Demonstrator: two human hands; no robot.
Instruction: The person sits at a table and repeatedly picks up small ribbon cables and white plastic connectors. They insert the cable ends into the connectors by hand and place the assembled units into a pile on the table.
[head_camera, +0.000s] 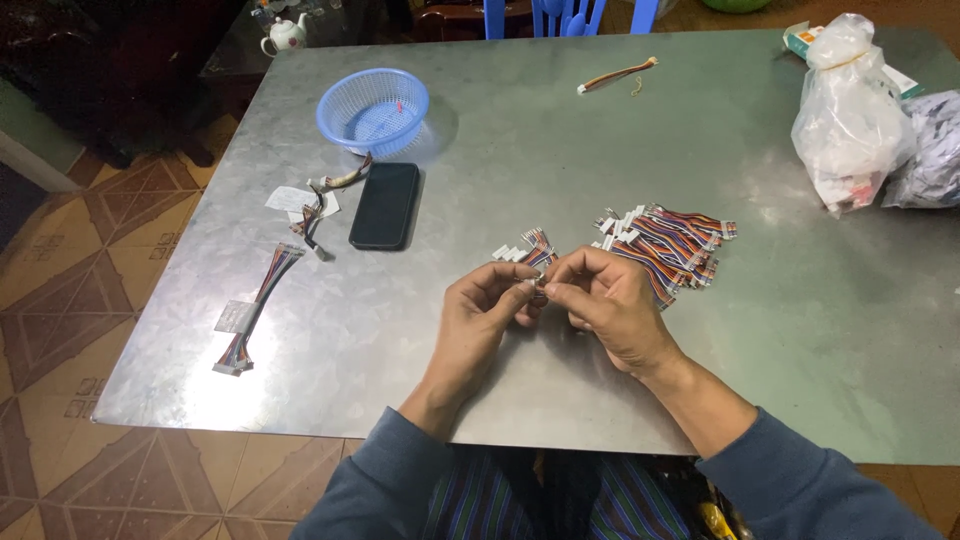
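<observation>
Two bare hands meet over a dull grey sheet-metal table (600, 130), fingertips pinched together on a short multicoloured ribbon cable with a small white plastic connector (535, 272). The left hand (482, 312) closes thumb and forefinger on the near end, while the right hand (610, 300) curls narrowly around the other side, so the little piece is held between both just above the tabletop, close to the person's chest where it can be seen clearly. Its loose coloured wires fan out behind the fingers, toward the far side of the table.

Just beyond the right hand lies a heap of similar striped ribbon cables with white connectors (668, 242), within easy reach. To the left rests a black smartphone, face up and dark (385, 206), and past it a round light-blue plastic mesh basket (373, 108). Along the left edge lie a longer bundle of coloured wires with a paper tag (252, 312) and a few shorter wire scraps beside white paper slips (310, 208). One stray striped cable (617, 75) sits alone near the far edge. At the right corner stands a knotted clear plastic bag with white contents (848, 115). A white teapot (285, 33) is visible on a dark surface beyond the table, above a brown patterned tile floor (70, 260).
</observation>
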